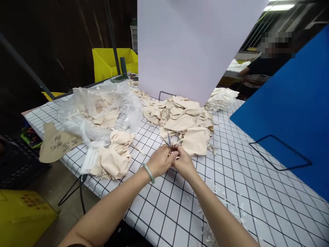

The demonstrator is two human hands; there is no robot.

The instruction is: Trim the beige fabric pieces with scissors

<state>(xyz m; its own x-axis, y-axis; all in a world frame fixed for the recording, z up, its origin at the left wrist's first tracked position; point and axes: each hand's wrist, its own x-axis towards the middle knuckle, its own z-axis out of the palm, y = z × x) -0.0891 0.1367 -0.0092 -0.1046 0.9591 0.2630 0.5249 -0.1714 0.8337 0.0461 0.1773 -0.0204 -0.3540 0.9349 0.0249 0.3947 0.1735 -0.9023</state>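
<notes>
Both hands meet over the near middle of the table, close to a heap of cream fabric pieces (pixel 182 116). A pair of small scissors (pixel 169 137) sticks out between them, blades pointing away from me; my right hand (pixel 183 163) appears closed on its handles, which are mostly hidden. My left hand (pixel 160 159), with a pale green bangle (pixel 149 173) at the wrist, is closed and touches the right. Whatever lies in its fingers is hidden. Just beyond the hands lies a flat cream fabric piece (pixel 196 141). Left of them is a smaller fabric pile (pixel 115 159).
A clear plastic bag (pixel 100 103) with fabric pieces lies left, near a marked brown paper pattern (pixel 58 142) over the edge. A white panel (pixel 190 44) and a blue panel (pixel 290 109) stand on the table. Another person (pixel 267 61) is at the back right.
</notes>
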